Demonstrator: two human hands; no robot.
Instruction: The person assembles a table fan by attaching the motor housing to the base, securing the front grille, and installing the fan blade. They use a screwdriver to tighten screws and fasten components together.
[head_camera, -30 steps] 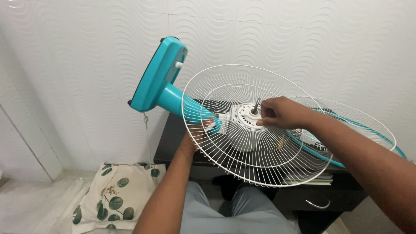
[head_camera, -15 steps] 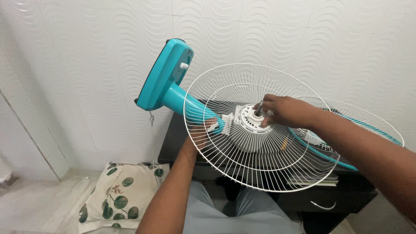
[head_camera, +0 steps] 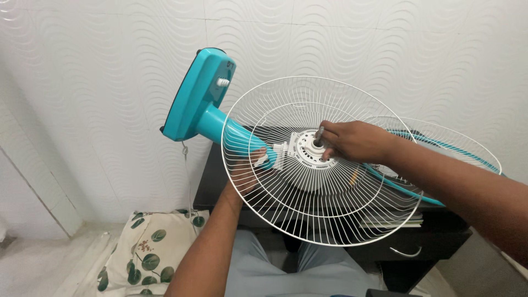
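Altogether two hands (two wire guards [head_camera: 308,214]).

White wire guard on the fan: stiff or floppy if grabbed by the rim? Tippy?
The white wire guard is probably light and springy: thin spokes, open mesh. The rim likely flexes if squeezed. With the teal base up in the air and the left hand under the neck, it looks top-heavy, apt to tip.

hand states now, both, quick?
Left hand: closed around the teal fan neck, behind the white wire guard.
Right hand: fingers pinched at the metal motor shaft in the guard's centre.
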